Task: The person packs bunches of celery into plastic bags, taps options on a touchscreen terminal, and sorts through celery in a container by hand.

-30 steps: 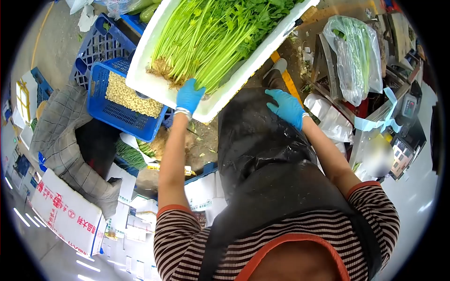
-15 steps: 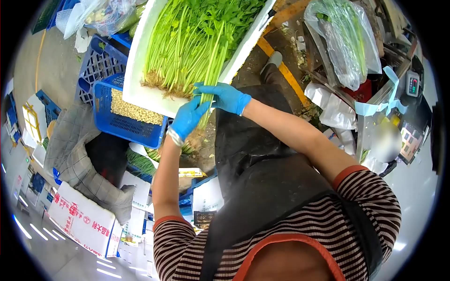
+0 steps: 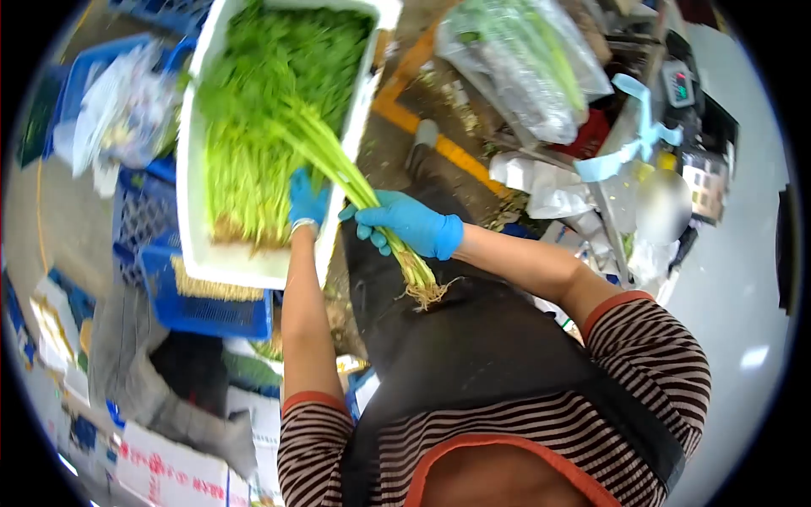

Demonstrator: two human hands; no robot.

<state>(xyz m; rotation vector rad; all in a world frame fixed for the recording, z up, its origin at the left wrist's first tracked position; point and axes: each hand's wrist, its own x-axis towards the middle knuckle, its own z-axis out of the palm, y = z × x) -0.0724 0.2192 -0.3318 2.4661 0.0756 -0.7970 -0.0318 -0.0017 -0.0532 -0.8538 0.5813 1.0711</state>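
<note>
My right hand (image 3: 407,222), in a blue glove, is closed around a bunch of Chinese celery (image 3: 359,188). The bunch slants over the box wall, its pale roots hanging by my dark apron and its leafy end above the box. My left hand (image 3: 309,201), also gloved in blue, reaches into the white foam box (image 3: 253,269) at its right side, against the celery stems. Its fingers are partly hidden and blurred. More celery (image 3: 245,186) fills the box, roots toward me and leaves at the far end.
Below the box is a blue basket (image 3: 211,317) of pale kernels or beans. Plastic-wrapped green vegetables (image 3: 524,68) lie at the upper right, near a small scale (image 3: 678,84). A filled plastic bag (image 3: 122,110) sits at the left. A yellow line (image 3: 465,165) marks the floor.
The right hand has carried the celery bunch right and toward my apron, tilting it. My left hand has left that bunch and moved into the box. The view has shifted.
</note>
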